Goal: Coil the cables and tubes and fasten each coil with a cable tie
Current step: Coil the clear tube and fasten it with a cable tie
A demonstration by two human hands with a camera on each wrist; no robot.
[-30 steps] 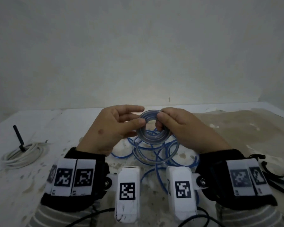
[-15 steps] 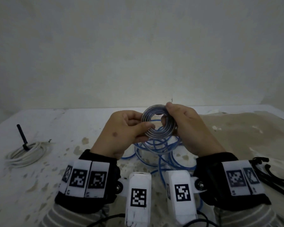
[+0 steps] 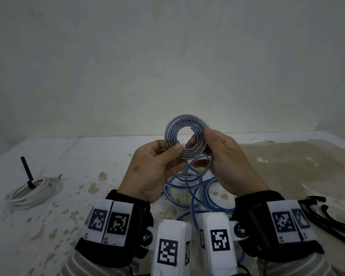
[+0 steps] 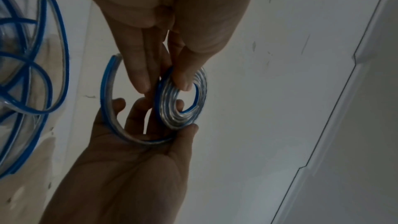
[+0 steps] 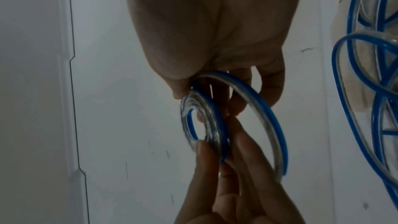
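A flat spiral coil of clear tube with a blue stripe (image 3: 172, 127) is held upright above the table between both hands. My left hand (image 3: 173, 150) pinches its lower left rim between thumb and fingers, also seen in the left wrist view (image 4: 165, 84). My right hand (image 3: 199, 139) grips its right side, thumb through the centre hole. From the coil (image 5: 215, 125) a wider loose turn (image 5: 269, 125) curves across my right palm. The rest of the tube (image 3: 187, 186) lies in tangled loops on the table under my hands.
A white cable coil (image 3: 30, 193) with an upright black cable tie (image 3: 26, 168) lies at the far left. Black cables (image 3: 327, 216) lie at the right edge, by a tan patch of table (image 3: 287, 166). A wall (image 3: 167, 56) stands close behind.
Both hands have lifted the tube coil higher off the table. My right hand has shifted from its top to its right side.
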